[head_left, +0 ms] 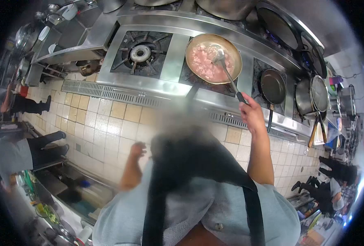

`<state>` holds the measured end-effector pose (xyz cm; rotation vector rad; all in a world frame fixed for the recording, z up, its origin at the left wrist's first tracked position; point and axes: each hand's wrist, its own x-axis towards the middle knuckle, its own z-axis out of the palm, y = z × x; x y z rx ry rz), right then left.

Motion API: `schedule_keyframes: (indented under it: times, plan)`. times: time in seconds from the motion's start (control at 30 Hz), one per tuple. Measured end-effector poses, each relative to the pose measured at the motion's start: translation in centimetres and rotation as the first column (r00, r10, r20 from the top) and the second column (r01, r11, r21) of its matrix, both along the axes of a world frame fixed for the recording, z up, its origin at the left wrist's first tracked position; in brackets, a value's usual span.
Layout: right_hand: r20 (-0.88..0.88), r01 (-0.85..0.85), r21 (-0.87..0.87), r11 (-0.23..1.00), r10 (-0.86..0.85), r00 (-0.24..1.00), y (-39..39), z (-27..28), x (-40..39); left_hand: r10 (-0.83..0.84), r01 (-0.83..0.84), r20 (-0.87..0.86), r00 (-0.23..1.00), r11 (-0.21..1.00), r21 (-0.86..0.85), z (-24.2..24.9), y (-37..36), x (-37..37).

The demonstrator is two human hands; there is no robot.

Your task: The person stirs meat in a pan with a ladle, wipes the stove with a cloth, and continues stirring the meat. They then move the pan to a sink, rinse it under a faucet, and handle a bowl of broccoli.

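Observation:
My right hand [251, 111] is closed around the black handle of a metal spoon or ladle [229, 77]. Its head rests in pinkish chopped food [206, 65] inside a wide round pan [191, 40] on the stove. The pan's handle points down toward my body and is partly blurred. My left hand [138, 150] hangs low over the floor at my side, its fingers curled; it touches nothing that shows, and whether it holds anything is unclear.
An unused burner [141, 53] lies left of the pan. A small black skillet [273, 86] and a metal pot [304, 96] stand to the right. Large pans line the back. Co-workers are at the left [14, 153] and lower right [323, 197].

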<state>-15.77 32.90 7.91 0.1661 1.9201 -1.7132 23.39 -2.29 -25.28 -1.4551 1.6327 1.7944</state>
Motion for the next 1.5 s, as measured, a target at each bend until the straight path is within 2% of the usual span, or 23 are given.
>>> schedule_keyframes:
  times: [0.03, 0.2, 0.3, 0.37, 0.43, 0.5, 0.53, 0.6, 0.7, 0.73, 0.77, 0.8, 0.87, 0.9, 0.97, 1.0, 1.1, 1.17, 1.23, 1.27, 1.33, 1.37, 1.5]
  plan:
    - [-0.038, -0.040, 0.025, 0.999, 0.041, 0.998, 0.9, 0.3, 0.1, -0.222, 0.212, -0.081, 0.972, 0.970, -0.116, 0.8, 0.4, -0.4]
    - [-0.277, -0.144, 0.222, 0.964, 0.204, 0.939, 4.4, 3.2, 1.1, 0.143, -0.157, 0.104, 0.984, 0.978, 0.137, 5.4, 4.4, -2.6]
    - [-0.473, -0.088, 0.300, 0.950, 0.228, 0.851, 4.9, 3.3, 1.2, 0.007, -0.029, 0.170, 0.985, 0.991, 0.128, 4.2, 5.4, -2.2]
    - [-0.536, -0.044, 0.361, 0.932, 0.246, 0.808, 5.2, 2.7, 1.1, 0.067, -0.064, -0.010, 0.998, 0.980, 0.188, -0.1, 4.7, -0.1]
    - [-0.633, 0.107, 0.563, 0.819, 0.346, 0.692, 5.2, 2.0, 0.5, -0.131, 0.127, 0.035, 0.991, 0.988, 0.093, 0.9, 4.4, -1.4]
    - [-0.636, 0.117, 0.590, 0.799, 0.371, 0.677, 4.6, 1.1, 0.0, 0.082, -0.096, 0.101, 0.992, 0.986, 0.140, 3.4, 4.0, -3.3]
    - [-0.637, 0.133, 0.614, 0.778, 0.389, 0.666, 4.2, 0.4, -0.1, -0.025, 0.026, -0.009, 1.000, 0.999, 0.041, 1.2, 3.3, -2.3]
    - [-0.568, 0.049, 0.587, 0.808, 0.367, 0.737, 3.2, -1.1, -0.8, -0.144, 0.136, -0.106, 0.984, 0.988, -0.078, 0.1, 2.2, -1.9]
    - [-0.578, -0.055, 0.466, 0.883, 0.351, 0.737, 1.6, -3.6, -1.8, 0.036, -0.034, -0.061, 0.997, 0.999, 0.021, 4.3, 3.1, -3.9]
    - [-0.357, -0.115, 0.352, 0.929, 0.247, 0.901, 0.6, -2.9, -1.6, 0.106, -0.105, -0.038, 0.994, 0.994, 0.042, 4.8, 3.3, -4.0]
    - [-0.088, -0.136, 0.221, 0.966, 0.159, 0.983, -0.1, -2.5, -1.4, 0.176, -0.175, -0.012, 0.984, 0.983, 0.060, 5.1, 3.3, -3.9]
    - [-0.007, -0.091, 0.022, 0.996, 0.092, 0.996, -0.2, -3.1, -1.4, 0.179, -0.179, -0.007, 0.984, 0.982, 0.057, 3.5, 3.0, -2.7]
    - [0.040, -0.078, -0.036, 0.996, 0.080, 0.996, -0.1, -1.9, -0.9, -0.170, 0.164, -0.047, 0.984, 0.980, -0.113, -1.8, 2.0, 0.7]
    - [0.081, -0.060, -0.091, 0.994, 0.067, 0.994, 0.0, -1.1, -0.6, -0.169, 0.163, -0.042, 0.985, 0.980, -0.113, 0.0, 2.7, 0.4]
    - [0.062, -0.090, -0.061, 0.994, 0.094, 0.994, 0.7, -0.4, 0.3, 0.137, -0.149, 0.153, 0.979, 0.986, 0.069, 6.0, 4.9, -1.2]
    - [-0.036, -0.091, 0.010, 0.996, 0.091, 0.995, 1.0, -0.3, 0.8, -0.219, 0.233, 0.130, 0.967, 0.966, -0.110, 4.3, 4.7, 0.7]
    - [-0.213, -0.114, 0.225, 0.968, 0.163, 0.963, 2.6, 0.9, 2.3, -0.217, 0.217, 0.139, 0.966, 0.976, 0.015, 1.3, 3.5, 2.9]
    - [-0.521, -0.061, 0.355, 0.933, 0.251, 0.816, 3.2, 1.1, 3.3, -0.294, 0.294, 0.144, 0.945, 0.956, 0.021, 0.6, 2.0, 3.2]
    - [-0.450, -0.037, 0.338, 0.940, 0.196, 0.871, 2.1, 3.3, 4.9, -0.581, 0.588, 0.089, 0.809, 0.801, -0.109, 0.6, -0.1, 2.6]
    - [-0.452, -0.030, 0.365, 0.931, 0.205, 0.868, 1.6, 3.7, 5.5, -0.586, 0.592, 0.086, 0.806, 0.799, -0.107, 0.6, -1.3, 2.1]
    - [-0.531, -0.039, 0.433, 0.901, 0.289, 0.797, 0.5, 3.6, 6.3, -0.002, -0.008, 0.076, 0.997, 0.991, 0.134, 1.0, -3.4, 0.7]
    - [-0.533, -0.034, 0.439, 0.898, 0.291, 0.795, -0.5, 3.0, 6.5, -0.234, 0.228, -0.098, 0.967, 0.972, -0.063, -1.4, -5.7, 1.5]
    - [-0.542, 0.123, 0.692, 0.711, 0.400, 0.739, -4.5, -0.4, 6.8, 0.105, -0.072, -0.199, 0.974, 0.983, 0.167, 3.2, -10.1, -0.7]
